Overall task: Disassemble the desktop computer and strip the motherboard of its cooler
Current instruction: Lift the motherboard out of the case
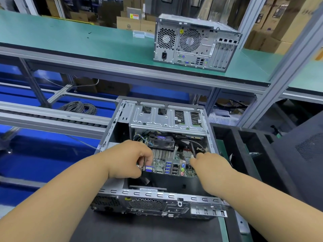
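Note:
An open desktop case (111, 130) lies on its side on the dark mat in front of me. Inside it the motherboard (173, 167) is tilted up, with its blue, black and coloured rear ports facing me. On the board sits the cooler (161, 143), a black fan over silver fins. My left hand (127, 158) grips the board's left end by the blue VGA port. My right hand (208, 163) holds the board's right edge, beside grey cables (192, 145). A silver drive cage (166, 117) spans the far end of the case.
A second closed desktop tower (195, 42) stands on the green shelf (87, 41) above. Black foam trays (244, 145) and a black side panel (300, 154) lie to the right. Blue bins and a coil of grey cable (79, 107) are at the left, behind a roller rail.

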